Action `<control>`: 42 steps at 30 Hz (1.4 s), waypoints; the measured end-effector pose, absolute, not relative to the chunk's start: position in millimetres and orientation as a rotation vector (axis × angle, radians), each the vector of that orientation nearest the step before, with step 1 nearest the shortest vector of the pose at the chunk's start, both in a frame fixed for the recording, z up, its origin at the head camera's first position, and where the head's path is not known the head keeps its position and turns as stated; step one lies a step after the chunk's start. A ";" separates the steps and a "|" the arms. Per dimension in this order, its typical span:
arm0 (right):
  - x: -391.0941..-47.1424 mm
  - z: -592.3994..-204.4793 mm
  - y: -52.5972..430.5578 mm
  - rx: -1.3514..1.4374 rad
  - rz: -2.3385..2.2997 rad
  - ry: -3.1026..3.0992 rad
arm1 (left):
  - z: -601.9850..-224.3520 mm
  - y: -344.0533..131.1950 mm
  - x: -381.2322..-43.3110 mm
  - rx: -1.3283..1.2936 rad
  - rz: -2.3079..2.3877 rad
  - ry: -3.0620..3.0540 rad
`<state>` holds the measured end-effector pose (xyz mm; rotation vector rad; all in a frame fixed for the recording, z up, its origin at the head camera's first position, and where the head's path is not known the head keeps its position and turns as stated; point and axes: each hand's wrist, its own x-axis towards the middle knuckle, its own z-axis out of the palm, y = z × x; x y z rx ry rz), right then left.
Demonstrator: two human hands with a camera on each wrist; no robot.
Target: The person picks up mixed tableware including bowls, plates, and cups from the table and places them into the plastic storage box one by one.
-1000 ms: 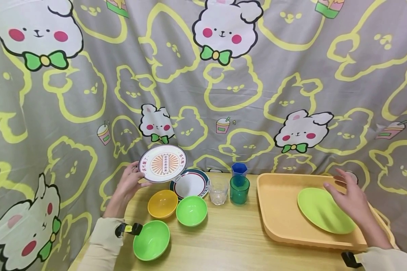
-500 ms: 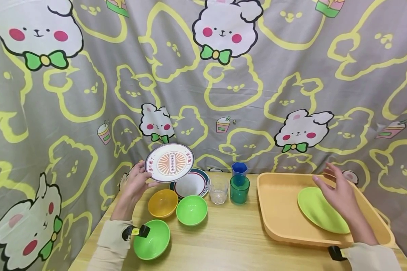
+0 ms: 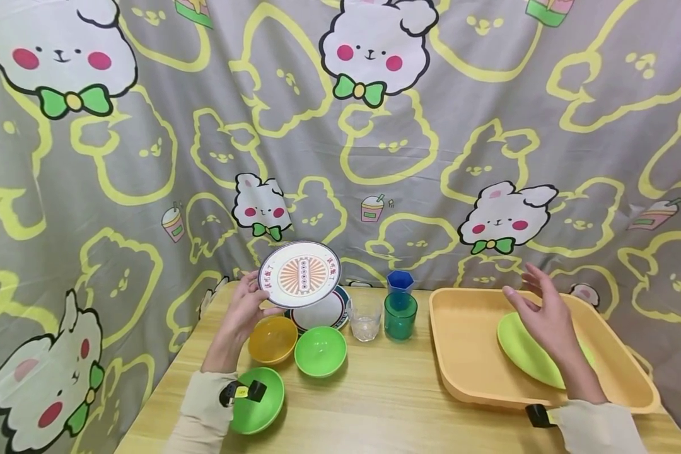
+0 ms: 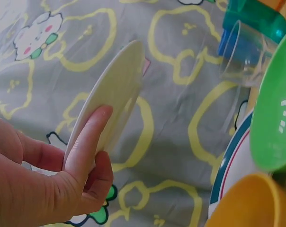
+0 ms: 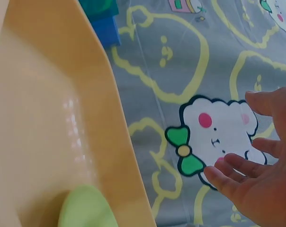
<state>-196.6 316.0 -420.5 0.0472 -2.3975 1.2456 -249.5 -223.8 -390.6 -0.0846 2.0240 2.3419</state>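
Note:
My left hand (image 3: 244, 310) pinches the left edge of a white plate (image 3: 299, 275) with an orange sunburst print and a dark rim. In the left wrist view the plate (image 4: 110, 101) shows nearly edge-on, gripped between thumb and fingers. It is held up above a second, dark-rimmed plate (image 3: 320, 313) and the orange bowl (image 3: 273, 340). With fingers spread and nothing in it, my right hand (image 3: 547, 318) hovers over the orange tray (image 3: 465, 353). Inside that tray lies a lime-green plate (image 3: 524, 353), partly hidden by the hand and forearm.
Two green bowls stand on the wooden table (image 3: 374, 403): one green bowl (image 3: 321, 352) beside the orange bowl, another green bowl (image 3: 263, 403) nearer me. A clear glass (image 3: 366, 320), a teal cup (image 3: 400, 318) and a blue cup (image 3: 400, 281) are at the back, before a patterned curtain (image 3: 329, 157).
My left hand has carried the white plate to the right, over the dark-rimmed plate. My right hand has shifted left and slightly up above the tray.

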 end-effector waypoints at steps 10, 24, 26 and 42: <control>-197.5 -423.8 293.1 0.026 1.282 -2.378 | -398.1 -208.9 -245.1 -0.059 2.395 1.953; -200.0 -423.4 272.2 0.071 1.341 -2.317 | -401.3 -182.8 -241.4 -0.065 2.466 1.908; -200.0 -424.4 268.0 0.084 1.357 -2.311 | -402.7 -179.4 -240.7 -0.047 2.464 1.911; -209.8 -428.9 219.1 0.176 1.543 -2.198 | -407.1 -145.9 -236.4 0.012 2.471 1.869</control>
